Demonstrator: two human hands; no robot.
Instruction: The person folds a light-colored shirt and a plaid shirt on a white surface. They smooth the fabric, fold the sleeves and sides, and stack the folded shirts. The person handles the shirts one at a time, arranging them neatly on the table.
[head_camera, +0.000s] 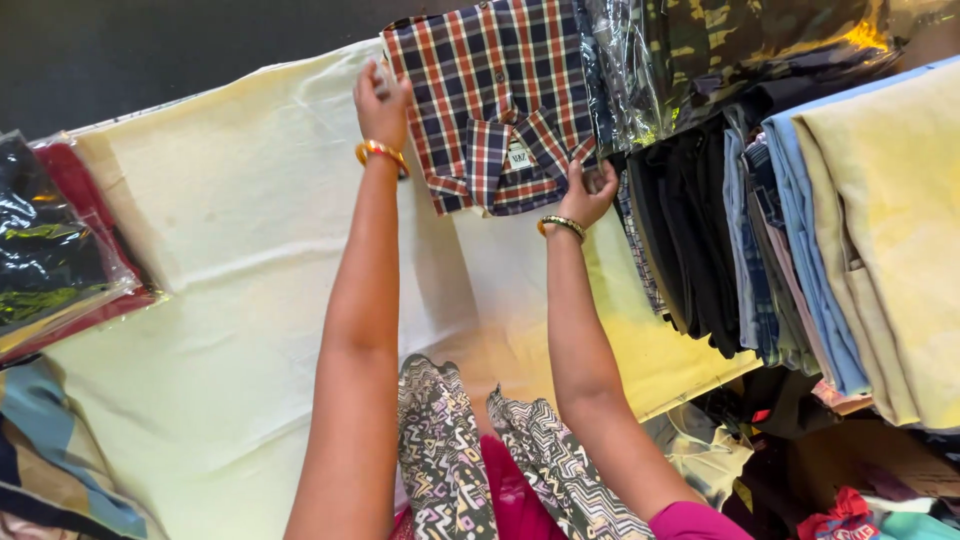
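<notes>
Head camera view: both hands grip a folded plaid shirt (495, 100) at opposite edges. The left hand (381, 100) closes on the shirt's left edge near the far corner, fingers curled over the cloth. The right hand (590, 192) pinches the near right corner, thumb on top and fingers under the fold. Each wrist carries a bangle.

The shirt lies flat at the far end of a pale yellow cloth (230, 300) that covers the work surface; its collar and folded cuff face up. Judged from this posture, the step in hand is placing or squaring the folded shirt, and it is close to complete.

To the right, touching the shirt's edge, stands a stack of folded garments (800, 230), with plastic-wrapped camouflage items (740, 50) behind it. Further wrapped items (50, 250) lie at the left edge.

The next move calls for an even release from both hands so that the fold stays intact and the edges stay aligned.
</notes>
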